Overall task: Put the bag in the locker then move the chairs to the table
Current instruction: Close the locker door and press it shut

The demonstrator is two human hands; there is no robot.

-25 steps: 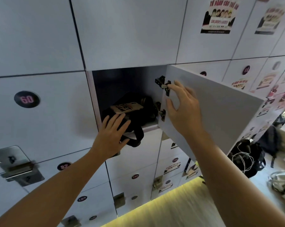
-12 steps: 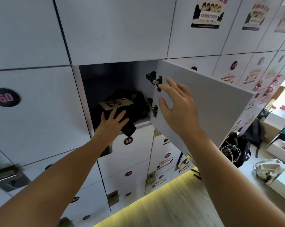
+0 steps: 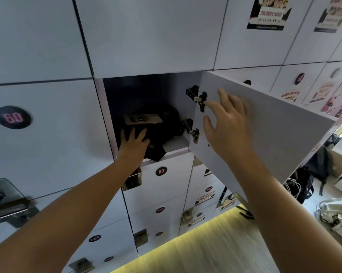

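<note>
A black bag [image 3: 162, 125] with a tan patch lies inside the open white locker [image 3: 178, 143] in the middle of the locker wall. One strap end hangs over the locker's front lip. My left hand [image 3: 133, 143] lies flat on the front of the bag, fingers spread, palm pressed on it. My right hand [image 3: 226, 123] rests with spread fingers against the inner face of the locker door [image 3: 268, 133], beside the two metal hinges. The door stands swung out to the right. No chairs or table legs are clearly in view.
Shut locker doors numbered 60 [image 3: 12, 117] and 83 [image 3: 161, 171] surround the open one. Metal latches [image 3: 7, 200] stick out at the lower left. On the floor at right lie dark backpacks [image 3: 302, 186] and a white bag [image 3: 335, 214]. A lit yellow strip [image 3: 185, 239] runs along the locker base.
My left hand has pushed the bag deeper into the locker, so its hanging strap now barely overhangs the lip. My right hand has stayed on the door near the hinges.
</note>
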